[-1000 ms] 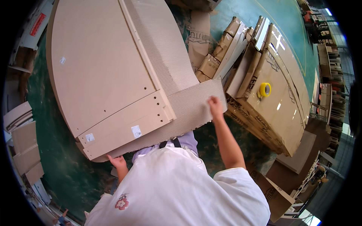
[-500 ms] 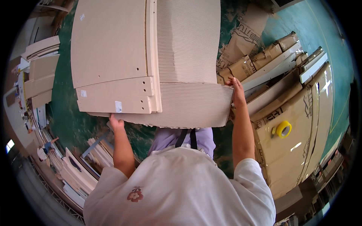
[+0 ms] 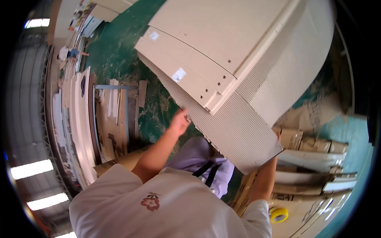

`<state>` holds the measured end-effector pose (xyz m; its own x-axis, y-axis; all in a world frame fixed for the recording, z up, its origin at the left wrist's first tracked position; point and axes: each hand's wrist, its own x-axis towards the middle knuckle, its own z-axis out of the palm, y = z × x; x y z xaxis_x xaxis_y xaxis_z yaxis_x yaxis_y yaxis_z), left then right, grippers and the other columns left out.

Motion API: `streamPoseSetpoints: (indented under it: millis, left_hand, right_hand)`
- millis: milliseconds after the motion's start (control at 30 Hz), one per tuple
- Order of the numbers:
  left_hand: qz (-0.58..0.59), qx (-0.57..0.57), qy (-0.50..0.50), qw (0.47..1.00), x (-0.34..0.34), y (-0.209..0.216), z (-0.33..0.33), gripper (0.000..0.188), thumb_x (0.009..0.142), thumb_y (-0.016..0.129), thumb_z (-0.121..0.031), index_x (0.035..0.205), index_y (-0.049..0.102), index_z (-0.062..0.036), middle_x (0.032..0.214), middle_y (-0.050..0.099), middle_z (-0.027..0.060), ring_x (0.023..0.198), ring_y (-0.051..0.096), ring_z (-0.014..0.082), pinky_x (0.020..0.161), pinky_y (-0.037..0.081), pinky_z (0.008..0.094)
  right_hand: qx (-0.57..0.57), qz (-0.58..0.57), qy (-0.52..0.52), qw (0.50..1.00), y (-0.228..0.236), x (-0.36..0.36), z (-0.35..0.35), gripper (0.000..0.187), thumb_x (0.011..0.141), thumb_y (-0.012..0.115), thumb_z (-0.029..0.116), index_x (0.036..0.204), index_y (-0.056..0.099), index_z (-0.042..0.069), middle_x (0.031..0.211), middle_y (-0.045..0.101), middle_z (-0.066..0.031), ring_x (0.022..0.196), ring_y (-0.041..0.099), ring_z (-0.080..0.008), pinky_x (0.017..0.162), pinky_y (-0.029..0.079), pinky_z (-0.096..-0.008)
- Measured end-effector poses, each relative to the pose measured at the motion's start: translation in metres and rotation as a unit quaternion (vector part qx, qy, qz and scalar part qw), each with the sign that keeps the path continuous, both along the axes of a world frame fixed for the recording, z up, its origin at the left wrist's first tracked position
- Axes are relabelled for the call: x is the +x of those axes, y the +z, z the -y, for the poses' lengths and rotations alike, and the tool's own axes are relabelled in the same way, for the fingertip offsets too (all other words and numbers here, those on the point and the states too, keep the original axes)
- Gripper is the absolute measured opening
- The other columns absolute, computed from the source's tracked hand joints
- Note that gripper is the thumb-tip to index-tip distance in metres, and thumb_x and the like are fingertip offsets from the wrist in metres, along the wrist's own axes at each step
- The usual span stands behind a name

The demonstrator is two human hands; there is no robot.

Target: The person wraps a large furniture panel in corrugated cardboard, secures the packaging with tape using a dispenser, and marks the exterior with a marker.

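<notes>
Your left hand (image 3: 180,122) now sits farther right along the near edge of the corrugated sheet (image 3: 238,123) than half a second ago, when it was under the panels' near left part. Your view has also turned, so the panels and sheet now run off toward the far right. Your left fingers are curled at the sheet's ragged near edge, with the fingertips touching it; you cannot tell whether they pinch it firmly. Your right hand (image 3: 278,135) is at the sheet's right end, mostly hidden behind it, so its grip cannot be told.

The sheet is in front of you, under the stacked beige panels, and it reaches out past them on the near and right sides. You have a large panel (image 3: 214,27) on the far side and a narrow panel (image 3: 186,65) nearer you, with dark holes toward its right end and a white label (image 3: 179,75) on its face.

To your near right, a yellow tape roll (image 3: 273,212) rests on a cardboard-wrapped package (image 3: 301,230), with more wrapped boards (image 3: 305,158) farther off. To your left, a grey-blue frame (image 3: 113,86) and long pale boards (image 3: 79,119) stand by the green floor (image 3: 119,51). Another person (image 3: 73,52) is at the far left.
</notes>
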<state>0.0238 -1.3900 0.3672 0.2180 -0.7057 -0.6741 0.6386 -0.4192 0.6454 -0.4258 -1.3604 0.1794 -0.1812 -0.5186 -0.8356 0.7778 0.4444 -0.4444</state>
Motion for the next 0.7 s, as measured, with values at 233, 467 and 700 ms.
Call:
streamPoseSetpoints:
  millis: [233, 467, 700]
  left_hand:
    - [-0.021, 0.050, -0.155, 0.986, -0.083, -0.002, -0.063, 0.038, 0.092, 0.069, -0.023, 0.127, 0.061, -0.0097, 0.118, 0.067, 0.0038, 0.106, 0.064, 0.0169, 0.088, 0.052, 0.0355]
    - [-0.046, 0.013, -0.321, 0.946, -0.083, -0.029, -0.107, 0.027, 0.103, 0.051, -0.028, 0.119, 0.060, -0.0083, 0.109, 0.068, 0.0058, 0.091, 0.065, 0.0147, 0.076, 0.051, 0.0286]
    - [-0.027, 0.028, -0.281, 0.959, -0.094, 0.007, -0.080, 0.023, 0.098, 0.060, -0.033, 0.103, 0.065, -0.0108, 0.100, 0.070, 0.0028, 0.085, 0.065, 0.0131, 0.070, 0.047, 0.0281]
  right_hand:
    - [-0.043, -0.007, 0.005, 0.999, -0.015, 0.049, -0.013, 0.078, 0.090, 0.070, 0.017, 0.153, 0.024, 0.014, 0.134, 0.053, -0.0192, 0.124, 0.052, -0.0329, 0.099, 0.046, -0.0450]
    - [-0.074, -0.035, -0.045, 0.996, -0.022, 0.035, -0.043, 0.076, 0.091, 0.069, 0.015, 0.152, 0.025, 0.016, 0.130, 0.056, -0.0183, 0.120, 0.055, -0.0316, 0.097, 0.048, -0.0444]
    - [-0.120, -0.122, -0.129, 0.977, 0.085, -0.019, -0.042, 0.071, 0.092, 0.067, 0.013, 0.150, 0.026, 0.017, 0.123, 0.058, -0.0160, 0.112, 0.058, -0.0283, 0.093, 0.050, -0.0428]
